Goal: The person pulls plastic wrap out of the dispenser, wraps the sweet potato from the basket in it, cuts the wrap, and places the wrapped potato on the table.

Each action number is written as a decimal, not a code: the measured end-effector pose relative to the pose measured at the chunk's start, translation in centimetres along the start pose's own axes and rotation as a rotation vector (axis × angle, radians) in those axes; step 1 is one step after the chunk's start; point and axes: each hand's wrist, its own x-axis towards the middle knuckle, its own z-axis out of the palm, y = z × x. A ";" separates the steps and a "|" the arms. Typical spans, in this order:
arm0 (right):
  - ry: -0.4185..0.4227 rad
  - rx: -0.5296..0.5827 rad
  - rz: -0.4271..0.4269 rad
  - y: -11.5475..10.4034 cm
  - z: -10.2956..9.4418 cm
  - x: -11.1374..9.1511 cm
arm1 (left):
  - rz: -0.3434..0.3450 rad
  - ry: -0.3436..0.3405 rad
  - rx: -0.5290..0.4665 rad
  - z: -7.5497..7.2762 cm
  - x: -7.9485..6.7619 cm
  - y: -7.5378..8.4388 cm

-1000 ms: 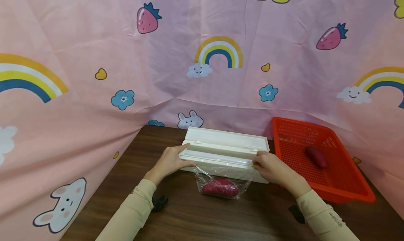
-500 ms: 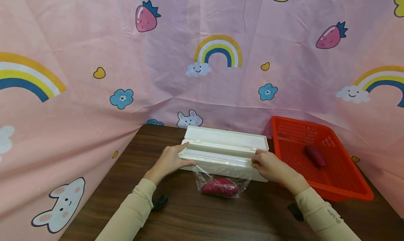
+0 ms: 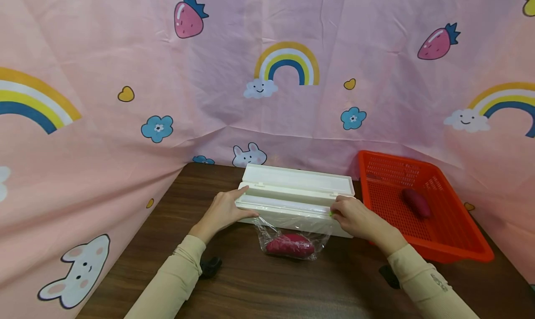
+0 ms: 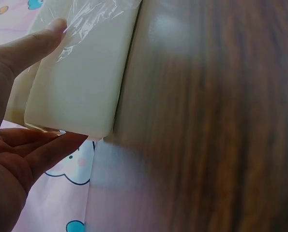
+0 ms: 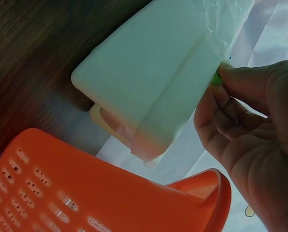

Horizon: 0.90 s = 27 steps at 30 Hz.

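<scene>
A white cling film dispenser (image 4: 78,92) lies on the table with its lid (image 3: 297,177) folded back and a film roll (image 3: 284,204) inside. My left hand (image 3: 223,212) holds its left end, thumb on the film at the front and fingers around the end. Between thumb and fingers, my right hand (image 3: 353,217) pinches a small green slide cutter (image 5: 217,78) near the right end of the front edge; the fingers partly hide it. Clear cling film (image 3: 261,235) hangs from the front edge and covers a reddish-purple sweet potato (image 3: 290,245) on the table.
An orange-red plastic basket (image 3: 464,217) stands right of the dispenser, holding another sweet potato (image 3: 415,203). Small dark objects lie beside the left forearm (image 3: 210,267) and right forearm (image 3: 389,276). A patterned pink cloth (image 3: 225,77) closes off the back and sides of the table (image 3: 259,291).
The head view has tilted slightly, so the scene sits a little higher and further left. Both hands, the dispenser and the wrapped sweet potato keep their places relative to each other.
</scene>
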 end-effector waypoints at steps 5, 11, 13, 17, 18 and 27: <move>0.010 0.004 -0.016 -0.1 0.1 0.2 | -0.009 -0.009 0.002 0.0 0.0 -0.1; -0.001 0.007 -0.010 -0.2 0.2 0.4 | -0.001 0.006 0.014 0.1 0.0 -0.1; -0.009 0.010 -0.006 -0.2 0.2 0.5 | -0.001 0.010 0.017 0.1 0.0 -0.1; -0.018 0.013 0.003 -0.4 0.2 0.6 | 0.004 0.015 0.016 0.1 0.0 -0.2; -0.017 0.013 0.002 -0.4 0.2 0.7 | 0.005 0.014 0.016 0.1 -0.1 -0.2; -0.042 0.017 -0.029 -2.1 1.2 2.7 | 0.015 -0.003 -0.007 0.6 0.1 0.6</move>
